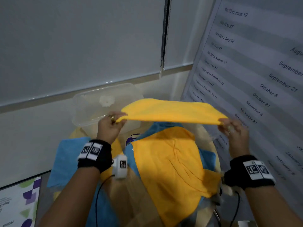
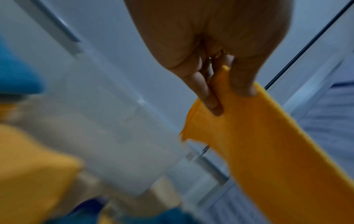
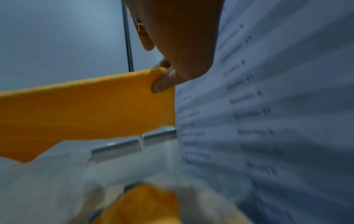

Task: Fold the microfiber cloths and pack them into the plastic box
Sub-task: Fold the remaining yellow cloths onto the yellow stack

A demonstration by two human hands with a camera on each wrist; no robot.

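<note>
A yellow microfiber cloth point(image 1: 172, 111) is stretched in the air between both hands, above the table. My left hand point(image 1: 113, 122) pinches its left corner point(image 2: 220, 98) between thumb and fingers. My right hand point(image 1: 229, 126) pinches the right corner point(image 3: 161, 75) the same way. A clear plastic box point(image 1: 91, 104) stands behind and to the left of the held cloth, beyond my left hand. Another yellow cloth point(image 1: 172, 169) lies spread on the table below, over blue cloths point(image 1: 68, 158).
A round wooden table point(image 1: 124, 190) carries the cloth pile. A wall with a roller blind point(image 1: 82, 46) is close behind the box. A printed banner with dates point(image 1: 254, 71) stands right beside my right hand. A leaflet point(image 1: 18, 203) lies at the lower left.
</note>
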